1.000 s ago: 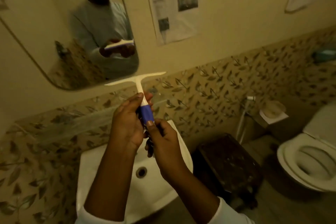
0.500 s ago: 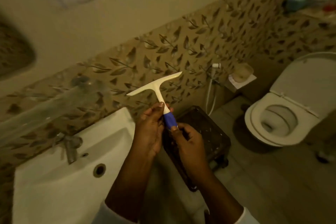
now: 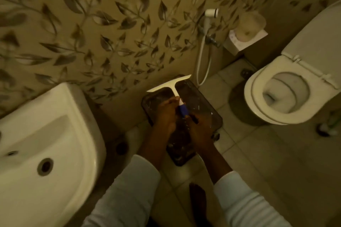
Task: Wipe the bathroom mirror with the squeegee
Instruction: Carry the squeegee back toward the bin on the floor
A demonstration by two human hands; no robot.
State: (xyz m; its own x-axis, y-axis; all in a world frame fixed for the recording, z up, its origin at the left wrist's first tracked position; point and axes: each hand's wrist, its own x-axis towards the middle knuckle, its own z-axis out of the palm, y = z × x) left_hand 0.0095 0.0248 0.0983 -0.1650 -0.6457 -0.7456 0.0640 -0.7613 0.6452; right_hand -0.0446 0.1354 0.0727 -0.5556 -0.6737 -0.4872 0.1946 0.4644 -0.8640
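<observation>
Gripping squeegee (image 3: 174,90) handle, left hand (image 3: 166,116) clasped high, right hand (image 3: 198,128) clasped at blue end, above dark stool (image 3: 203,101), sink (image 3: 60,134) leftward.

Both arms are in long pale sleeves, whitish with maybe a hint of grey-green under this dim yellow light. The left sleeve (image 3: 129,191) looks smooth, with a plain cuff that stops partway up the forearm. The right sleeve (image 3: 245,202) is bunched into soft horizontal folds, ribbed-looking near the cuff. The left hand (image 3: 167,116) and right hand (image 3: 200,129) are bare: no gloves, and no rings or watch that I can make out.
</observation>
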